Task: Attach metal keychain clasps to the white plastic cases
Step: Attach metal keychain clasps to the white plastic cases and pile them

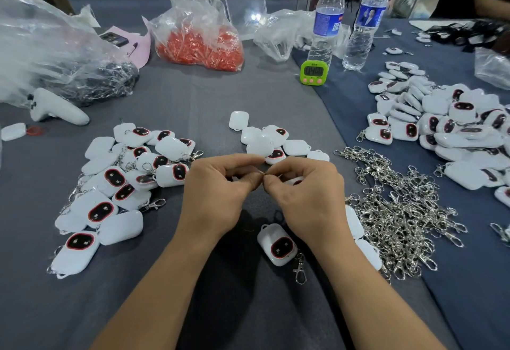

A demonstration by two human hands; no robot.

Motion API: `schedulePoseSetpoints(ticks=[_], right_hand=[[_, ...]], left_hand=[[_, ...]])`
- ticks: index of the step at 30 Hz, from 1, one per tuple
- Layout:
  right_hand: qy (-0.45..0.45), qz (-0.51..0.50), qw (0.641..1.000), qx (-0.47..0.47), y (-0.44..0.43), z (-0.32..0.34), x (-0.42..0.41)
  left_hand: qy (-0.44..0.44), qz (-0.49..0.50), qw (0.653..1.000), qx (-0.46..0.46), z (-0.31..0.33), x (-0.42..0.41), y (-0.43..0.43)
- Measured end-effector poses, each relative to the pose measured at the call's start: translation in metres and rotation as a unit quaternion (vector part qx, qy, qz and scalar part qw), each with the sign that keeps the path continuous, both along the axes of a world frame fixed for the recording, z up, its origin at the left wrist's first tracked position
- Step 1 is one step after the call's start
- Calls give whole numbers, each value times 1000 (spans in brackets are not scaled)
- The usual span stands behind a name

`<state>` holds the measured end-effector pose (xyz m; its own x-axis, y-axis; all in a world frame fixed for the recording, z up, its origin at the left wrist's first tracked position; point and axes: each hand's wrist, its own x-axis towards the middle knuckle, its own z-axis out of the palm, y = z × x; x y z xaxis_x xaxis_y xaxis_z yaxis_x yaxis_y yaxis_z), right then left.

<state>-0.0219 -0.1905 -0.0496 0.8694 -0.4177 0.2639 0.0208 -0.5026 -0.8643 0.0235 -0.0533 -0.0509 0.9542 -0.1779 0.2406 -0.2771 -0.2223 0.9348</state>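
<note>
A small metal piece (263, 175) is held in a narrow pinch grip by left hand (218, 192) & right hand (306, 195). A white case (296, 181) is seen under the right hand. Loose clasps (397, 211) are heaped on the worktop (220, 101) at right, clasped cases (118, 184) at left.

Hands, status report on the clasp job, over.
Left hand and right hand both pinch a small metal piece. White case partly hidden behind right hand. Nothing blocking.

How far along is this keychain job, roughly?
Done: the pile of white plastic cases with clasps on the left. In hand: both the left hand and right hand pinch a small metal piece. Left: a loose heap of silver metal clasps and a few bare white cases beyond the hands.
</note>
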Motion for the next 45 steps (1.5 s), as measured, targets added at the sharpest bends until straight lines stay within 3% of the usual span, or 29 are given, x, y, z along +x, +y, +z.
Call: schedulePoseSetpoints(ticks=[6, 13, 21, 45], right_hand=[[-4, -12, 1000, 18, -2, 2, 0], [-11, -19, 999, -39, 0, -1, -1], [-6, -22, 1000, -14, -3, 2, 1], [7, 66, 997, -41, -12, 10, -2]], left_hand=[[0, 9, 1000, 17, 2, -2, -2], [-60, 12, 994, 89, 5, -7, -1], [-34, 15, 998, 56, 6, -6, -1], [-71, -33, 991, 111, 9, -10, 2]])
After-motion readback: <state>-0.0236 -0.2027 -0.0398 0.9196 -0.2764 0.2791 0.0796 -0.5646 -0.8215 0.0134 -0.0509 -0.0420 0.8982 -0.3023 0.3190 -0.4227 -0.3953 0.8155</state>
